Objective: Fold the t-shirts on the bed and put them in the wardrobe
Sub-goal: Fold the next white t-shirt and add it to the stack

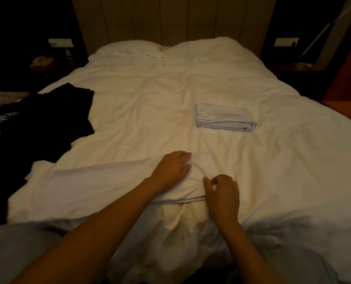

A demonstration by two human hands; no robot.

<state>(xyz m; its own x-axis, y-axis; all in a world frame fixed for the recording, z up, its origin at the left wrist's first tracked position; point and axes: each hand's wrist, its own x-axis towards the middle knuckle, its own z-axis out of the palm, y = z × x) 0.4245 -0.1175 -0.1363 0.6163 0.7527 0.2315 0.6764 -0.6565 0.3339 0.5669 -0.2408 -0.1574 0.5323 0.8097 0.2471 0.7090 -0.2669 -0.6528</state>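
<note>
White t-shirt [101, 187]: half-folded, left hand [170, 171] fingers flat, right hand [221, 193] pinching hem | beyond: folded t-shirt [223, 117] | left: black t-shirt [47, 119] unfolded | wardrobe pending

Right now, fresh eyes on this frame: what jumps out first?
Two bare hands at the near centre work a white t-shirt spread on the bed: the left hand lies flat on it, and the right hand has a pinching grip at its edge. Beyond them, right of centre, sits a folded t-shirt. A black t-shirt with print lies unfolded at the left edge.
</note>
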